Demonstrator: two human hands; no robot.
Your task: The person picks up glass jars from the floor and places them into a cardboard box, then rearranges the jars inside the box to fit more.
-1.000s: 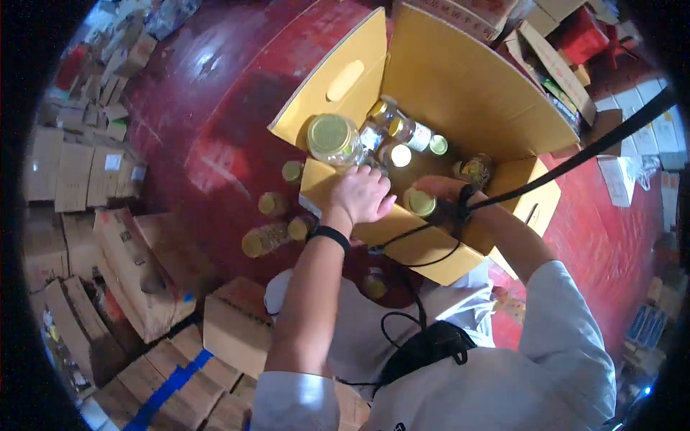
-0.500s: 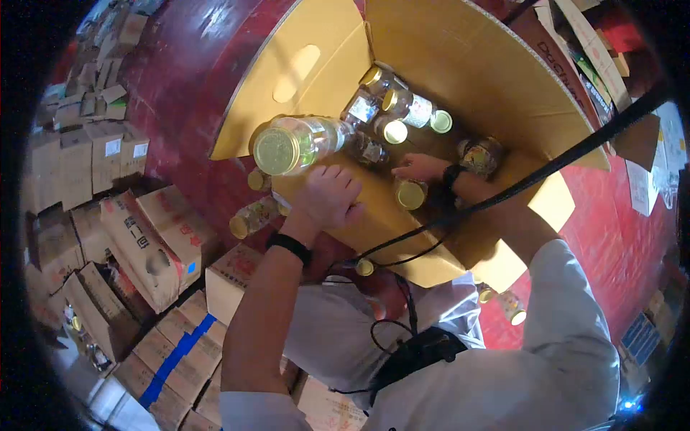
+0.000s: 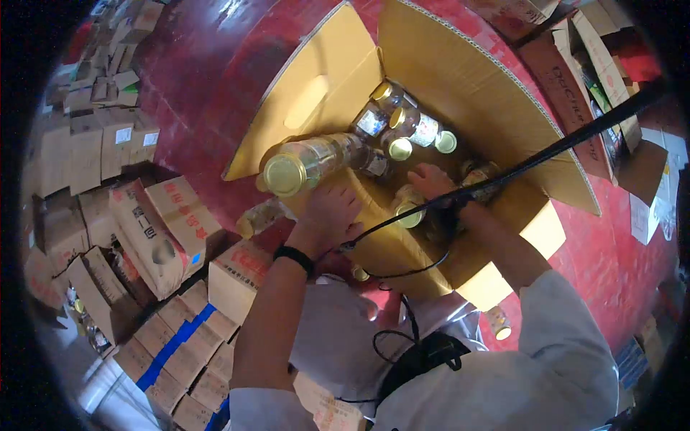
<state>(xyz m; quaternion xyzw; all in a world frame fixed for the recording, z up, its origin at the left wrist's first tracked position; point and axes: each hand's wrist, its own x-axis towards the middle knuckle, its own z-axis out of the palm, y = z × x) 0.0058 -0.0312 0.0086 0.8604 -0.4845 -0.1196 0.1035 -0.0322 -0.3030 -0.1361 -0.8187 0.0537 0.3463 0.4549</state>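
Observation:
A large cardboard box point(image 3: 460, 54) stands tilted in front of me, with several glass jars inside it. My left hand point(image 3: 332, 214) is closed over the edge of its near wall, below a clear jar with a gold lid point(image 3: 285, 174). That jar lies on its side by the left flap. Inside the box, my right hand point(image 3: 430, 181) has its fingers stretched out just above another gold-lidded jar point(image 3: 410, 214); no jar shows in its grasp. A labelled jar point(image 3: 425, 131) lies deeper, among others. My right wrist partly hides a jar point(image 3: 480, 176).
A black cable point(image 3: 560, 159) crosses the view over my right forearm. Stacked cartons point(image 3: 176, 337) and an open carton point(image 3: 100, 302) stand at left. Loose jars point(image 3: 259, 217) lie on the red floor point(image 3: 194, 93). Another carton point(image 3: 564, 100) is at the upper right.
The view has shifted, so the box sits slightly lower and to the right. My right hand's fingers have spread out more. My left hand stays at the box's near wall.

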